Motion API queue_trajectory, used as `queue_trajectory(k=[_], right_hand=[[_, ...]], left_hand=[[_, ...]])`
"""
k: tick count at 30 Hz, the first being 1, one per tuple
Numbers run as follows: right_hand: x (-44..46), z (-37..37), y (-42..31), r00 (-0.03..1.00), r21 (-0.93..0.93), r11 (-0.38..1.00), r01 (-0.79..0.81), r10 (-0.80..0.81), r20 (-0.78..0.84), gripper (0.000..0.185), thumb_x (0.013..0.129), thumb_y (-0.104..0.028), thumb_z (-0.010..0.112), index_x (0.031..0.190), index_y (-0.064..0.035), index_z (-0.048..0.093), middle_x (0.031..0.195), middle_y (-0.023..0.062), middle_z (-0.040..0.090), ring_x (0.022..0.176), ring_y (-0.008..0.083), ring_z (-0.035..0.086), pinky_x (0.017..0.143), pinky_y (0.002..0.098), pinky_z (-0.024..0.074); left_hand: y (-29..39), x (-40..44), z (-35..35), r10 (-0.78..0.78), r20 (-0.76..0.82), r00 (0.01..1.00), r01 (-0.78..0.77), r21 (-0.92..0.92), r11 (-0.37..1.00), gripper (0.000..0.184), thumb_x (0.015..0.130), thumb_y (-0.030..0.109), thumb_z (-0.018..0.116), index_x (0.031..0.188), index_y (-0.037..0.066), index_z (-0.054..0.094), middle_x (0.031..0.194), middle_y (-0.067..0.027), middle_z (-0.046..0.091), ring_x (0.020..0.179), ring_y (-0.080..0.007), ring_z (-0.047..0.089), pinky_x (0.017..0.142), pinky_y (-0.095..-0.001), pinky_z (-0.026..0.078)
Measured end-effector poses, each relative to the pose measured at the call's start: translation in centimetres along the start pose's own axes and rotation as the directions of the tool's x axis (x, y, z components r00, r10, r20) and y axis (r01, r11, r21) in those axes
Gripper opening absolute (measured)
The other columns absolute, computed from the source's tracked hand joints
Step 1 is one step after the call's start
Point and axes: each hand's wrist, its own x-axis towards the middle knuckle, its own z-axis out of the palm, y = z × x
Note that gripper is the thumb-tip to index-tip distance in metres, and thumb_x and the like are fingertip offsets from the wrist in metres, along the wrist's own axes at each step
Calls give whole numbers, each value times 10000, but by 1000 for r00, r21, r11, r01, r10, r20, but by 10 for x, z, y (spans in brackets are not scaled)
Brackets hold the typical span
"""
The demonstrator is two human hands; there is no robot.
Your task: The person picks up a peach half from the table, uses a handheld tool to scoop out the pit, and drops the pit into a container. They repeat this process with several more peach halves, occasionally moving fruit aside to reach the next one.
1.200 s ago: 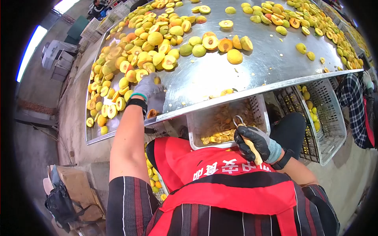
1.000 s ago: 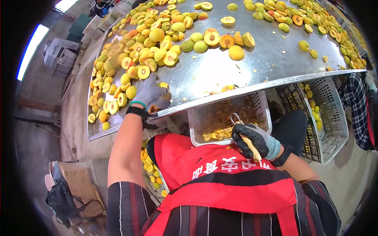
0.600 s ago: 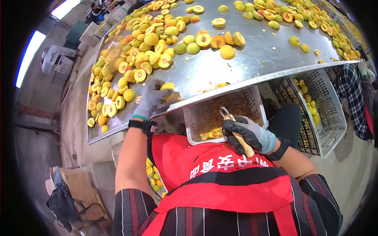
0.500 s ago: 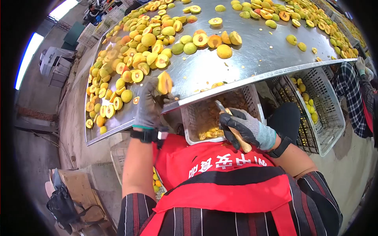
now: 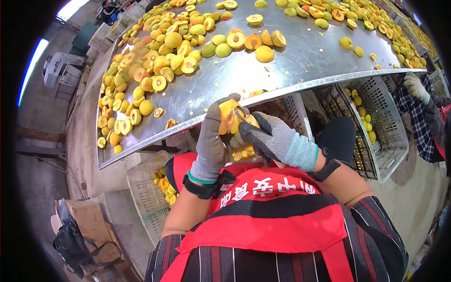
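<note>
Over the front edge of the metal table (image 5: 305, 58), my left hand (image 5: 211, 138), in a grey glove with dark fingers, is closed around a yellow peach half (image 5: 227, 118). Close against it, my right hand (image 5: 278, 141), gloved alike, grips a pitting knife (image 5: 239, 113). Its curved metal end is at the orange flesh; the wooden handle is mostly hidden by my fingers. Whether the blade has entered the flesh is hard to make out. Below both hands, a white crate (image 5: 300, 116) holding yellow peach pieces (image 5: 244, 153) is partly covered.
Many halved peaches (image 5: 162, 61) lie heaped on the table's left, more (image 5: 376, 23) at the far right. A crate (image 5: 145, 188) with yellow pieces stands low left; another (image 5: 387, 127) stands right. Beside it, a co-worker's gloved hand (image 5: 416, 87) shows at the table edge.
My left hand has carried the peach half rightward and down from the table's edge. My right hand has moved up and left, bringing the pitting knife to the fruit.
</note>
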Motion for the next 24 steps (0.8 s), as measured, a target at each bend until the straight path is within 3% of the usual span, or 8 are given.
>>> queue_trajectory(k=[2, 6, 8, 11, 14, 18, 20, 24], right_hand=[[-1, 3, 0, 999, 83, 996, -36, 34, 15, 404, 873, -391, 503, 972, 0, 521, 765, 142, 598, 597, 224, 594, 500, 323, 476], [-2, 8, -1, 996, 261, 961, -94, 90, 28, 298, 883, -339, 516, 944, -47, 504, 568, 32, 499, 408, 106, 481, 354, 229, 387], [0, 6, 2, 987, 318, 937, -146, 114, 116, 357, 881, -372, 505, 952, -22, 506, 623, 59, 525, 400, 132, 490, 355, 252, 412], [-2, 6, 5, 957, 394, 888, -239, 147, 251, 374, 863, -359, 524, 984, -5, 510, 716, 123, 563, 502, 240, 561, 475, 326, 493], [-7, 5, -6, 982, -289, 942, 172, -141, 126, 322, 798, -245, 585, 1029, -31, 520, 895, 203, 570, 871, 392, 540, 783, 401, 450], [-6, 7, 1, 989, -51, 997, 54, -47, 139, 280, 817, -240, 565, 999, -32, 521, 861, 175, 587, 790, 333, 581, 723, 379, 471], [-7, 0, -7, 901, 92, 958, -271, 219, 376, 230, 835, -241, 538, 932, -33, 530, 778, 137, 599, 712, 259, 596, 671, 355, 479], [-4, 9, 5, 984, -85, 996, -11, 26, 177, 215, 847, -244, 516, 851, -30, 536, 678, 101, 585, 649, 205, 588, 620, 344, 474]], left_hand=[[-7, 3, 2, 192, -91, 977, -149, 351, 924, 482, 936, 396, 389, 1204, 1, 455, 1007, -122, 555, 937, -191, 556, 834, -314, 471], [-14, 5, -2, 348, -50, 936, -260, 569, 780, 444, 940, 361, 394, 1186, 0, 476, 1001, -110, 555, 900, -156, 543, 814, -279, 452], [-15, 8, -5, 488, 46, 872, -331, 790, 516, 414, 941, 322, 397, 1172, -10, 485, 991, -103, 560, 903, -138, 531, 808, -269, 440], [-9, 3, 5, 410, 7, 912, -304, 683, 664, 386, 937, 295, 406, 1132, -20, 515, 969, -106, 575, 865, -140, 547, 766, -264, 453], [0, 2, 14, 250, -53, 967, -121, 765, 633, 461, 942, 354, 333, 1106, -28, 530, 878, -112, 593, 794, -172, 572, 726, -272, 472], [0, 2, 10, 318, 15, 948, -179, 853, 491, 414, 930, 299, 357, 1034, -37, 574, 853, -120, 600, 775, -171, 575, 710, -263, 470], [8, 1, 3, 103, -12, 995, -65, 701, 711, 338, 919, 255, 440, 1037, -32, 575, 961, -99, 601, 788, -148, 573, 709, -265, 473], [14, 6, 1, 37, 24, 999, -40, 844, 535, 319, 911, 233, 449, 1038, -33, 573, 980, -94, 600, 783, -149, 578, 700, -273, 481]])
